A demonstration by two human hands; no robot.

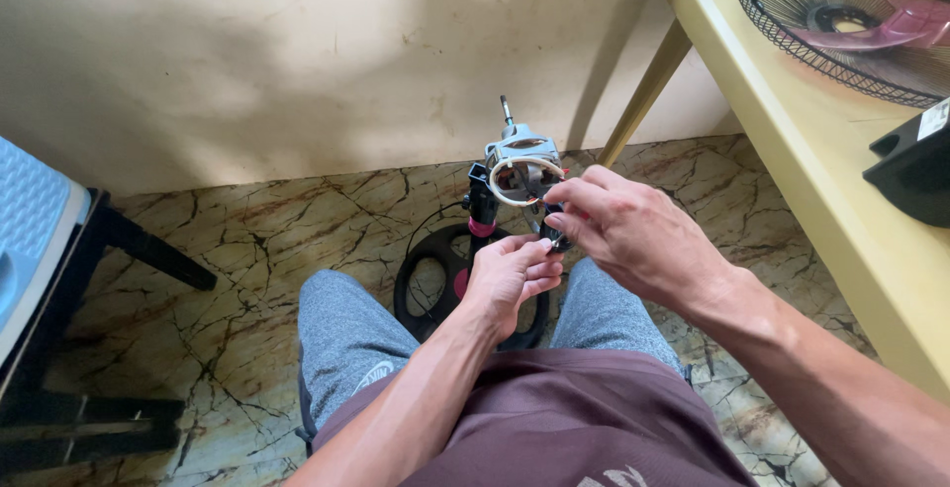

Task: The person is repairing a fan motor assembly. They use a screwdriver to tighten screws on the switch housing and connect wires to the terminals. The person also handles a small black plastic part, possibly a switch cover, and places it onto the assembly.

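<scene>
A bare fan motor [522, 162] with a steel shaft pointing up sits on a black stand neck [481, 208], above a round black base [426, 279] on the floor between my knees. My left hand [507, 279] is closed around the stand neck just below the motor. My right hand [623, 232] pinches a small dark part with wires [556, 233] at the motor's right side. A white ring of winding shows on the motor front.
A yellow table [792, 141] stands at right with a black fan grille [821, 22], a pink fan blade [891, 17] and a black housing piece [915, 165]. A dark stool [109, 240] with a pale blue object stands at left. Marble-patterned floor [247, 279], wall behind.
</scene>
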